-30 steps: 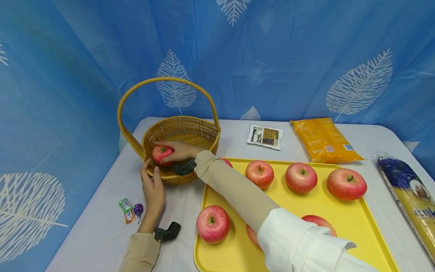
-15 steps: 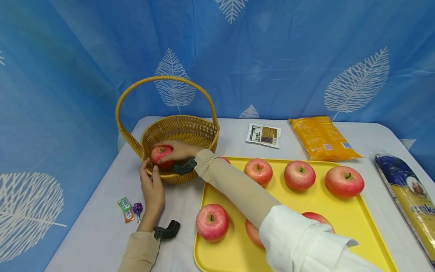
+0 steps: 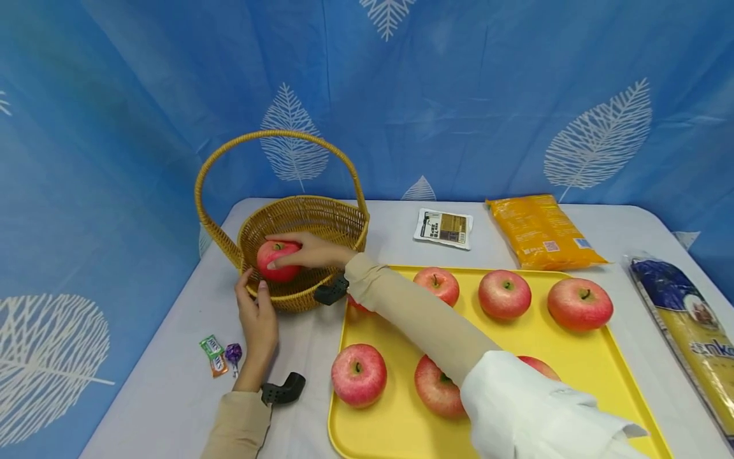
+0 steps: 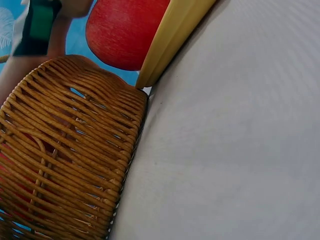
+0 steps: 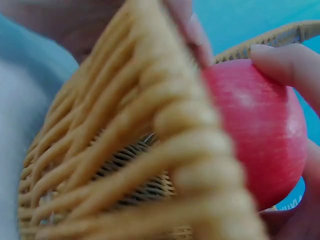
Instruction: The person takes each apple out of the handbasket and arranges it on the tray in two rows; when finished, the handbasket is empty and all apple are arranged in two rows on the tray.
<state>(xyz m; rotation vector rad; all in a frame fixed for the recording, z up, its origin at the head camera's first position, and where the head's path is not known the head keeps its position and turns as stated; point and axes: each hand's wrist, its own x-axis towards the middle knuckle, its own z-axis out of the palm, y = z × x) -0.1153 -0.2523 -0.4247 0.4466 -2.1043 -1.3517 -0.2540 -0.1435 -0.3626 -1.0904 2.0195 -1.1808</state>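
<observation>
A wicker basket [image 3: 304,213] with a tall arched handle stands at the back left of the table. My right hand [image 3: 314,250] reaches over its near rim and grips a red apple [image 3: 278,261] between thumb and fingers. In the right wrist view the apple [image 5: 255,130] shows just past the blurred basket rim [image 5: 190,130]. My left hand [image 3: 258,319] holds the basket's near left rim, thumb and fingers on the wicker. The left wrist view shows the basket's woven side [image 4: 75,145], with some red visible through the gaps.
A yellow tray [image 3: 395,433] with several apples lies right of the basket, partly under my right arm. Small candies [image 3: 215,354] and a purple lollipop [image 3: 233,352] lie at left. Behind the tray are a white packet [image 3: 443,228] and an orange bag [image 3: 545,233]; a blue-yellow package [image 3: 682,319] lies at right.
My right hand and the apple have shifted a little to the right within the basket, and the apple looks higher. The left hand keeps its place at the rim.
</observation>
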